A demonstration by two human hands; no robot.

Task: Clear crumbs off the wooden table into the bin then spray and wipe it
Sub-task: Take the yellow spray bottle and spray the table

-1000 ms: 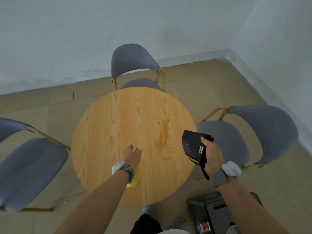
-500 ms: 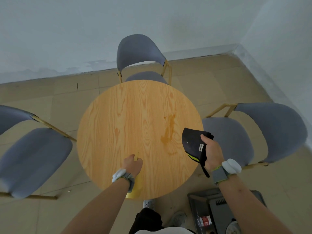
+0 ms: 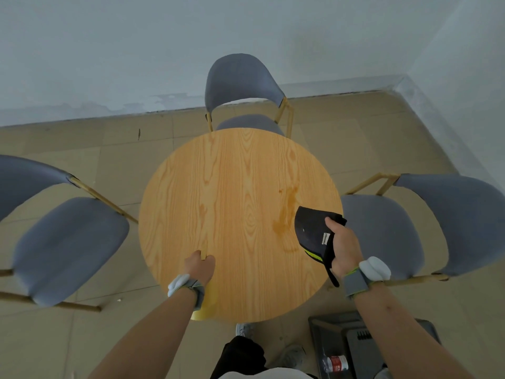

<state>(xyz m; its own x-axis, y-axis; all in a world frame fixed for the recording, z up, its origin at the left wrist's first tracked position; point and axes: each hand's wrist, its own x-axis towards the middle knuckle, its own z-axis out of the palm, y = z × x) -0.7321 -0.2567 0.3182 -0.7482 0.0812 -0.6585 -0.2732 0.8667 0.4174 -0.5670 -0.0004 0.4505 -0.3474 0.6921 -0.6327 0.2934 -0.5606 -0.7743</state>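
Note:
The round wooden table fills the middle, with a darker smear on its right side. My left hand is closed around a thin wooden handle over the table's near left part. A yellow piece of the same tool shows below my wrist at the table edge. Over the table's right edge, my right hand grips a black cloth with a white label and a yellow-green strip. No crumbs are clear enough to make out.
Three grey padded chairs with gold legs ring the table: far, left and right. A dark grey bin holding a bottle stands on the tiled floor at my near right. My feet are under the near edge.
The view has shifted, so the table sits further right in frame. My left hand has drifted slightly toward the table's near left edge. My right hand keeps the cloth at the right edge.

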